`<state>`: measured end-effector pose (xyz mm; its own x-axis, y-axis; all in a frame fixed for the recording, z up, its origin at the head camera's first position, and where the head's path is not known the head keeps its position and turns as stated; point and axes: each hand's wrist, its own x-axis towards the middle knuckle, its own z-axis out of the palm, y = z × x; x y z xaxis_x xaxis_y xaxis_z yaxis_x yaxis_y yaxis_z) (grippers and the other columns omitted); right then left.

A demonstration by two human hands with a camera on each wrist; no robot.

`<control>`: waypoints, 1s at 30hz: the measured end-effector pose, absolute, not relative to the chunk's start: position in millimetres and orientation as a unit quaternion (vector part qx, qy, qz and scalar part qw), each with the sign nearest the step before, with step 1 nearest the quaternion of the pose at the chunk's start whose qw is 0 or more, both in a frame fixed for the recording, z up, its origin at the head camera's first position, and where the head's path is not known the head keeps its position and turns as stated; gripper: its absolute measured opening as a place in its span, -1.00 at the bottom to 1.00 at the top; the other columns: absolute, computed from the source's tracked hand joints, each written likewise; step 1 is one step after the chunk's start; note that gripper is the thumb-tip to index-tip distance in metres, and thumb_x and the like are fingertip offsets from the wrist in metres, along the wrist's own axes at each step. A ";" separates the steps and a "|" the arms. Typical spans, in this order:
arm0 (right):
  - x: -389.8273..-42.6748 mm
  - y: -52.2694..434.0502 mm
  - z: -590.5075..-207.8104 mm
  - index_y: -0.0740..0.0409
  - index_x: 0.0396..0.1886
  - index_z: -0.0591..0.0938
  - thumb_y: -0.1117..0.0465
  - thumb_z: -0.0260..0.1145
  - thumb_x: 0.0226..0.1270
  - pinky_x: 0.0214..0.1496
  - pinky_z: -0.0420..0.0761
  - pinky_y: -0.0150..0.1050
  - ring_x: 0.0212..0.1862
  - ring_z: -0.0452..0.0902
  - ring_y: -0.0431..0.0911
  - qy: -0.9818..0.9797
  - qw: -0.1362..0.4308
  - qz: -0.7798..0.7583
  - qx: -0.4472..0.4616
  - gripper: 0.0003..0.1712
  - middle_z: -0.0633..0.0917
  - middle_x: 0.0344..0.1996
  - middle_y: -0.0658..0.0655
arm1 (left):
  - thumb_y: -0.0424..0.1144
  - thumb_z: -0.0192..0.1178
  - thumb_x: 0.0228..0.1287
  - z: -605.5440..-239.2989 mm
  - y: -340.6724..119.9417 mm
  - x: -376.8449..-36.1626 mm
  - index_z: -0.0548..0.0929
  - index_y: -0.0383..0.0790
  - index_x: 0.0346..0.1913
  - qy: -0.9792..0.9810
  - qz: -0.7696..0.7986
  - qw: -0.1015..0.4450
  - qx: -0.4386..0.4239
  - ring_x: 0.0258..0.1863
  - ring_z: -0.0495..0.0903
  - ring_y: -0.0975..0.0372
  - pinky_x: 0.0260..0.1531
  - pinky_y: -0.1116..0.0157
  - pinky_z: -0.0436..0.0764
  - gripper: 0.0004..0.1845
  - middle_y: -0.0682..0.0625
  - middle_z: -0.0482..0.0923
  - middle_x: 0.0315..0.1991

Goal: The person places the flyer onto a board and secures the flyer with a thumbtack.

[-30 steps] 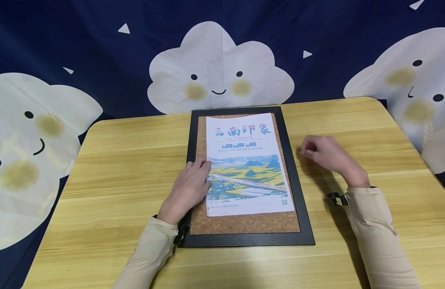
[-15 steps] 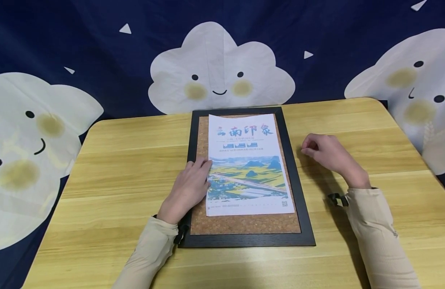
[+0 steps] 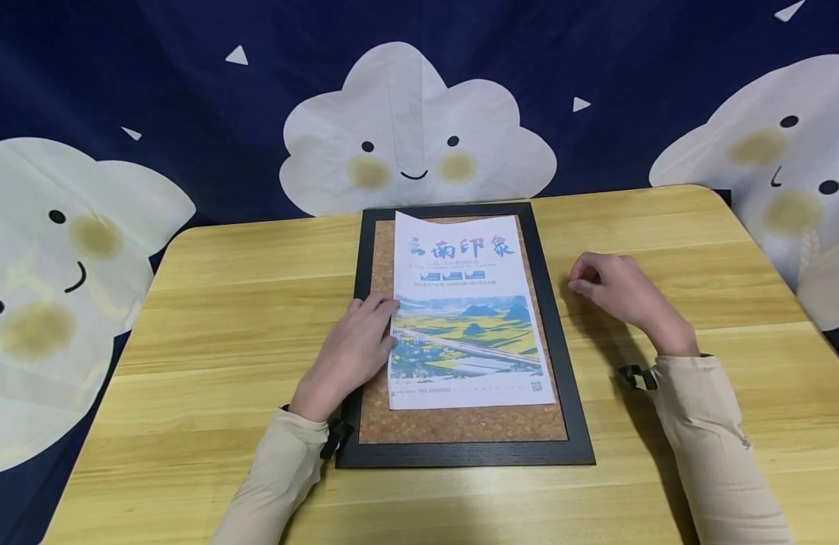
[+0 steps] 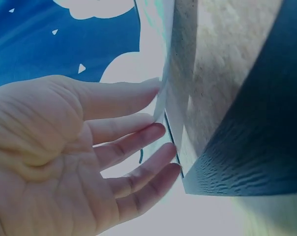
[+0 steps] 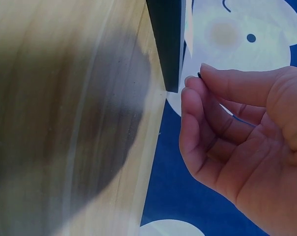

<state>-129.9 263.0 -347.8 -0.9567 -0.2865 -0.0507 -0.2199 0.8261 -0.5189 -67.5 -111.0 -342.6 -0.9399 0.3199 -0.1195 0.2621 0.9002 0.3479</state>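
Note:
A printed poster with a landscape picture lies on a cork board in a black frame at the middle of the wooden table. My left hand lies flat on the cork, its straight fingertips touching the poster's left edge. The poster's top left corner curls up a little. My right hand hovers over the table just right of the frame, fingers curled. In the right wrist view, its thumb and forefinger pinch a small dark pin.
A dark blue cloth with white smiling clouds hangs behind the table. Bare wood lies left and right of the frame. The table's rounded far corners and its side edges are in view.
The poster has slid slightly up and to the right under my left hand, and its top left corner has lifted. My right hand has stayed where it was.

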 end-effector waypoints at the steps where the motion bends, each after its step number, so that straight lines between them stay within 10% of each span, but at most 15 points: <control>1: -129.9 263.0 -347.9 0.27 -0.29 0.64 0.38 0.34 0.45 -0.33 0.42 -0.14 -0.37 0.46 -0.01 0.953 0.063 -0.263 -0.133 -0.93 0.64 -0.44 0.11 | -0.35 0.33 0.42 -342.1 -110.8 -67.9 0.55 -0.36 0.38 0.970 0.173 0.083 0.148 0.15 0.48 -0.08 0.10 0.02 0.55 -0.49 -0.21 0.46 0.37; 30: -130.6 263.9 -349.1 0.27 -0.29 0.64 0.39 0.33 0.44 -0.32 0.43 -0.15 -0.37 0.46 -0.02 0.953 0.058 -0.265 -0.137 -0.94 0.64 -0.45 0.11 | -0.50 0.27 0.36 -346.1 -113.1 -70.5 0.67 -0.42 0.15 0.976 0.167 0.033 0.132 0.06 0.56 -0.09 -0.09 0.04 0.64 -0.68 -0.27 0.57 0.20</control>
